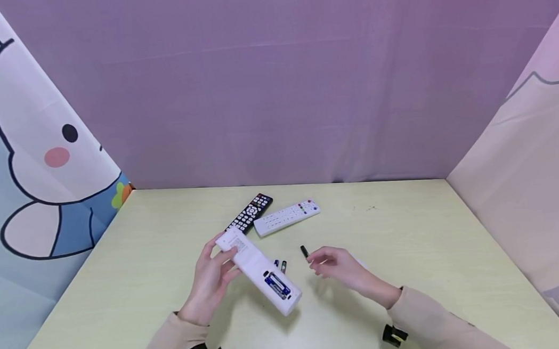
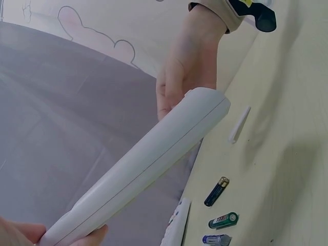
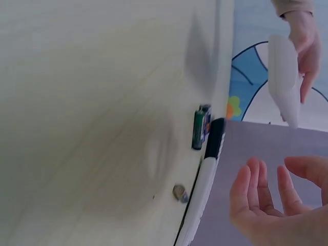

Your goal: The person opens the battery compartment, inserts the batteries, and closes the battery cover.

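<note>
My left hand (image 1: pixel 210 280) grips a white remote control (image 1: pixel 261 269) by its far end, tilted above the table with its back facing up. Its battery compartment is uncovered, and blue battery casing (image 1: pixel 278 285) shows inside. Nothing is between the fingers of my right hand (image 1: pixel 335 265), which are loosely bent and spread apart in the right wrist view. Close by its fingertips in the head view, a dark battery (image 2: pixel 217 191) with a gold end lies on the table. A green battery (image 2: pixel 223 220) and a blue battery (image 2: pixel 216 240) lie beyond it, partly behind the remote in the head view.
A black remote control (image 1: pixel 253 211) and another white remote control (image 1: pixel 287 217) lie farther back on the table (image 1: pixel 398 226). A slim white cover (image 2: pixel 239 124) lies near my right wrist, mostly hidden in the head view. A purple cloth wall (image 1: pixel 275 100) stands behind.
</note>
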Demonstrator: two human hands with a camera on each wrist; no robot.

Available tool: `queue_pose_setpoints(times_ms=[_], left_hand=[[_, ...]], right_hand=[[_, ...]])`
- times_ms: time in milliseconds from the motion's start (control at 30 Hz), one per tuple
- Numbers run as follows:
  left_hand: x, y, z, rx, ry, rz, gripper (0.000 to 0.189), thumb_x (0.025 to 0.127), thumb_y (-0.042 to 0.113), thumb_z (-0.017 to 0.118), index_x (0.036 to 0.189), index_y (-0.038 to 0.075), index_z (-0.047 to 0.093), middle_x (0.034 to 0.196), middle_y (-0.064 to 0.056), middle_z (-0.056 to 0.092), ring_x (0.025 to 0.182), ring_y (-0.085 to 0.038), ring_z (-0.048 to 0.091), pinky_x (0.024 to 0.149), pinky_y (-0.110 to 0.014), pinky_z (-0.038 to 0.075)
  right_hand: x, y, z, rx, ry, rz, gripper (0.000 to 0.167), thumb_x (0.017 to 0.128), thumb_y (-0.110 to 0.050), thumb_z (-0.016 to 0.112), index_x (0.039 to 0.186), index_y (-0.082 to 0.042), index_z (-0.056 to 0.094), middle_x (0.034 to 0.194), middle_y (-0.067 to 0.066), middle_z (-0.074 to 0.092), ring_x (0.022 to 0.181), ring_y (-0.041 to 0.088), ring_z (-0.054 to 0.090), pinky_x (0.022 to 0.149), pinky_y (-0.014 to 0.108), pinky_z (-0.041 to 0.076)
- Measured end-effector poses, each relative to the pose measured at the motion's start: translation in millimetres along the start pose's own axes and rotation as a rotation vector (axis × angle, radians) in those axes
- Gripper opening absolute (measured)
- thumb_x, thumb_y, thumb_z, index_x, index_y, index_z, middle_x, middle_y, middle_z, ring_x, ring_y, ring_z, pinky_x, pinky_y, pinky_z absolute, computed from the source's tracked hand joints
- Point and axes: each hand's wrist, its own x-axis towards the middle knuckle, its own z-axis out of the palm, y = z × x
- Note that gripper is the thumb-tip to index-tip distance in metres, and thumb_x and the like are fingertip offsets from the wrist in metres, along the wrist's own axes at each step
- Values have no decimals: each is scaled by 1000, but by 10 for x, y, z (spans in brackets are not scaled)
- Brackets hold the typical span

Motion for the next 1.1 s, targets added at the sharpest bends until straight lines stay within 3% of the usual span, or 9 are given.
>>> queue_pose_setpoints(times_ms=[433, 767, 1100], left_hand=[[0, 20, -49, 8, 7, -13, 54, 87, -3, 42, 136, 14, 25, 128, -15, 36, 83, -15, 62, 75, -25, 53], [18, 21, -126, 16, 19, -19, 54, 88, -2, 41, 136, 14, 25, 129, -15, 35, 83, -14, 62, 77, -26, 53], [24, 25, -200, 12, 35, -19, 55, 87, -4, 40, 137, 13, 23, 125, -15, 37, 82, -14, 62, 79, -29, 52]], right_hand=[[16, 213, -236, -305, 105, -67, 20, 82, -1, 56, 101, 4, 58, 94, 17, 61, 80, 22, 58, 68, 19, 50], [26, 349, -379, -415, 189, -109, 20, 78, 4, 58, 98, 3, 59, 91, 17, 61, 79, 24, 58, 67, 23, 51], [-6, 411, -461, -459, 242, -34, 22, 76, 2, 60, 99, 3, 60, 91, 15, 58, 84, 29, 55, 66, 30, 50]])
